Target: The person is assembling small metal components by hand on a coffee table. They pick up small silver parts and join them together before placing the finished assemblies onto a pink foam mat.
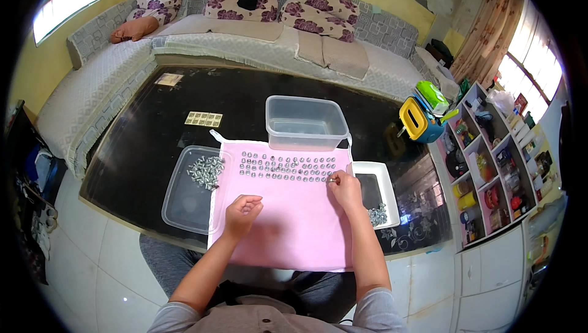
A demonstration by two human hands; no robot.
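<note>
Rows of small silver metal fasteners (286, 168) stand on a pink cloth (294, 223) on the dark table. My right hand (346, 189) is at the right end of the nearest row. Its thumb and fingertips pinch a small metal fastener, mostly covered by the fingers. Over the cloth's left part hovers my left hand (242, 215), below the rows, with its fingers curled in. Whether something small is inside it is hidden. A pile of silver screws (206, 172) lies on a translucent plastic lid (184, 205) at the left. Small metal pieces (378, 215) fill the near end of a white tray (388, 177).
A clear plastic box (307, 142) stands at the cloth's far edge. Farther left lies a gold patterned card (203, 119). A blue and yellow container (414, 119) with a green packet (432, 98) sits at the table's right edge, beside a filled shelf (484, 167). A sofa (245, 42) runs behind.
</note>
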